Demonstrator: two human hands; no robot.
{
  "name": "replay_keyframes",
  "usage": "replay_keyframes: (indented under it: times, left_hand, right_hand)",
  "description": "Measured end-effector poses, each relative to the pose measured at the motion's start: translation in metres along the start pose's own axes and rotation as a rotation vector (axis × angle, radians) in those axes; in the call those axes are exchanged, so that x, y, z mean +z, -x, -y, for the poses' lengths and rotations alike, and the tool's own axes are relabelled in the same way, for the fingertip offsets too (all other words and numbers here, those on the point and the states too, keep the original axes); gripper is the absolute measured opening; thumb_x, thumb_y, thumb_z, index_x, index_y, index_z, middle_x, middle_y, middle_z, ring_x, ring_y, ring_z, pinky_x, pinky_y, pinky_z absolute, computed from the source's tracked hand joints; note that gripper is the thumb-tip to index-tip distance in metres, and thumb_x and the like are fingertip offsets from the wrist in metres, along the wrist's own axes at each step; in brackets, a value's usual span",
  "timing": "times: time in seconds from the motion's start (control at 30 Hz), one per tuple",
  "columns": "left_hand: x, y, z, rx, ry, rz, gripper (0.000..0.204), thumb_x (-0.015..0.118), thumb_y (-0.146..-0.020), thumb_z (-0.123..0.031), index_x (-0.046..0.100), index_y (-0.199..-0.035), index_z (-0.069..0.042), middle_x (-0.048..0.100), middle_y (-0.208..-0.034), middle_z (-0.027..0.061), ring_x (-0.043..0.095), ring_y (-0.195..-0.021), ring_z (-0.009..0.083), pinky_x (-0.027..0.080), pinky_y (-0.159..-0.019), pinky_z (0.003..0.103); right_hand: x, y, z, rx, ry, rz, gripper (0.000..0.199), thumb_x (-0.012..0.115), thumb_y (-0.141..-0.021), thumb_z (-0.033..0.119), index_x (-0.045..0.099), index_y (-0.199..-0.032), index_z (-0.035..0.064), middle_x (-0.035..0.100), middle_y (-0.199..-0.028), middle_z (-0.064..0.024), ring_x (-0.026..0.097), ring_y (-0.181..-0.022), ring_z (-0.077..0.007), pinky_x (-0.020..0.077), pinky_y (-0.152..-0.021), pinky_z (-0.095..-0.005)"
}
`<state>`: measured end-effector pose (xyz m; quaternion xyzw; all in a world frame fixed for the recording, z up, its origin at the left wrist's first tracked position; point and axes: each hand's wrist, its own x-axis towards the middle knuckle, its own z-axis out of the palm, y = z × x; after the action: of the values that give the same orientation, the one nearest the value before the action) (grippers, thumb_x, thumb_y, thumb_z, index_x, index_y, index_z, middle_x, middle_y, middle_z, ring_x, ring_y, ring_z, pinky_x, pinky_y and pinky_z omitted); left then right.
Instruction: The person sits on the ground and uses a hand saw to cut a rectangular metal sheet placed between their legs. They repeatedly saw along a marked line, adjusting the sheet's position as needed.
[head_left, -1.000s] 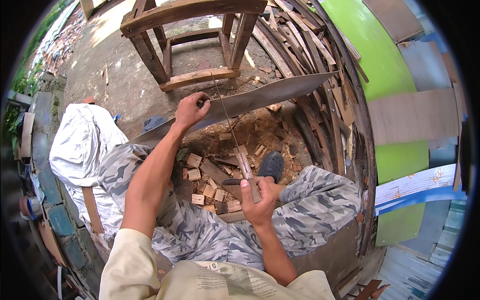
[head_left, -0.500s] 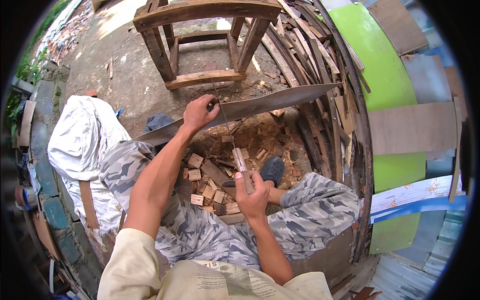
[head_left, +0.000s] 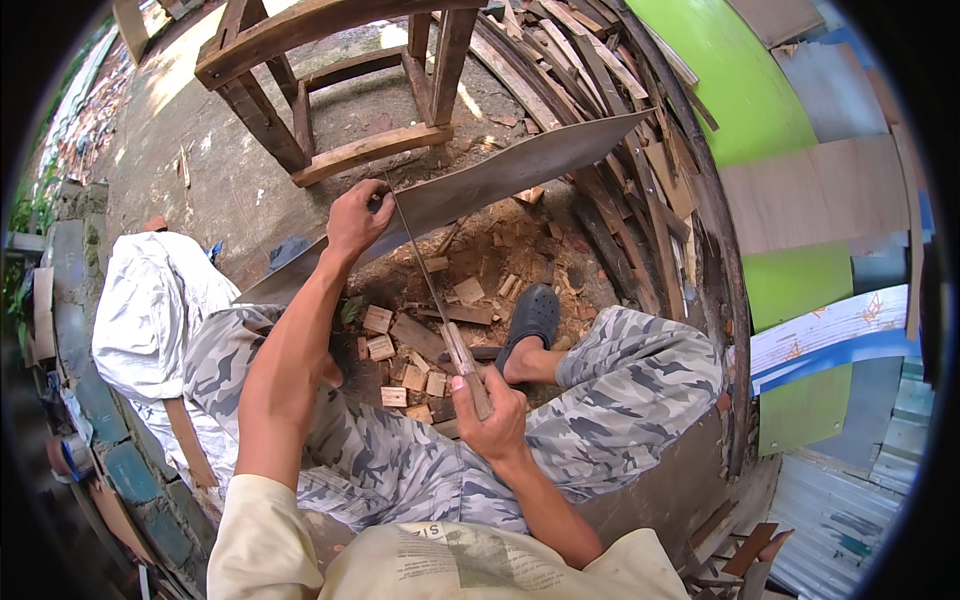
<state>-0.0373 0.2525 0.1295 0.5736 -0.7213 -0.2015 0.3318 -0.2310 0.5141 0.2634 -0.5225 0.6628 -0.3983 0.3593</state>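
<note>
My right hand (head_left: 488, 415) is wrapped round the wooden handle of a long, thin-bladed tool (head_left: 422, 272), seen edge-on; I cannot tell whether it is a saw or a knife. Its narrow blade points away from me, to the far left. Beside the blade's far part, my left hand (head_left: 358, 220) has its fingers curled in, close to or touching the metal. What those fingers hold, if anything, is hidden. Under the left hand and the blade, a long grey-brown board (head_left: 540, 160) runs slantwise from my left knee to the wood pile.
A wooden stool-like frame (head_left: 375, 150) stands beyond the board. Cut wood blocks (head_left: 415, 378) and chips litter the ground near my shod foot (head_left: 532, 325). Wood strips (head_left: 625, 190) are piled at right, and white cloth (head_left: 160, 310) lies at left beside a block wall (head_left: 130, 470).
The view has shifted, so the stool frame and board appear farther left. Both hands keep their places at the tool, and its blade appears more slanted.
</note>
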Motion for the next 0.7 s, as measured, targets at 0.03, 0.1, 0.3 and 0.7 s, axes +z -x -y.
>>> replay_keyframes:
  times: [0.03, 0.1, 0.3, 0.7]
  left_hand:
    - [0.0, 0.0, 0.0, 0.01, -0.011, -0.004, 0.021, 0.069, -0.088, -0.024, 0.072, -0.1, -0.007, 0.073, -0.1, 0.0135, 0.071, -0.088, 0.0335, 0.056, -0.077, 0.04]
    - [0.0, 0.002, -0.005, 0.019, 0.003, -0.008, 0.021, 0.069, -0.088, -0.023, 0.071, -0.099, -0.006, 0.072, -0.098, 0.0138, 0.071, -0.086, 0.0323, 0.056, -0.077, 0.039]
    - [0.004, 0.003, -0.008, 0.05, 0.033, -0.001, 0.02, 0.069, -0.087, -0.02, 0.07, -0.098, -0.004, 0.072, -0.095, 0.0146, 0.071, -0.082, 0.0303, 0.056, -0.075, 0.038]
    - [0.007, 0.005, -0.005, 0.071, -0.009, -0.041, 0.019, 0.069, -0.087, -0.017, 0.068, -0.101, -0.004, 0.071, -0.094, 0.0144, 0.071, -0.081, 0.0297, 0.055, -0.074, 0.037]
  right_hand:
    - [-0.005, 0.001, 0.005, 0.01, -0.005, -0.008, 0.023, 0.067, -0.094, 0.02, 0.058, -0.084, 0.0014, 0.062, -0.063, -0.0155, 0.065, -0.056, -0.0344, 0.0487, -0.052, -0.0413]
    - [-0.008, -0.003, 0.009, -0.005, -0.02, -0.016, 0.022, 0.066, -0.094, 0.02, 0.057, -0.084, 0.002, 0.063, -0.064, -0.0164, 0.066, -0.057, -0.0374, 0.0495, -0.053, -0.043]
    - [0.017, -0.057, 0.006, -0.093, -0.053, -0.026, 0.024, 0.064, -0.095, 0.023, 0.058, -0.086, 0.0018, 0.063, -0.063, -0.0201, 0.065, -0.06, -0.0429, 0.05, -0.055, -0.0467]
    - [0.041, -0.067, -0.014, -0.068, -0.041, -0.02, 0.027, 0.062, -0.095, 0.027, 0.056, -0.086, 0.0023, 0.062, -0.061, -0.0224, 0.065, -0.061, -0.0441, 0.0513, -0.057, -0.0504]
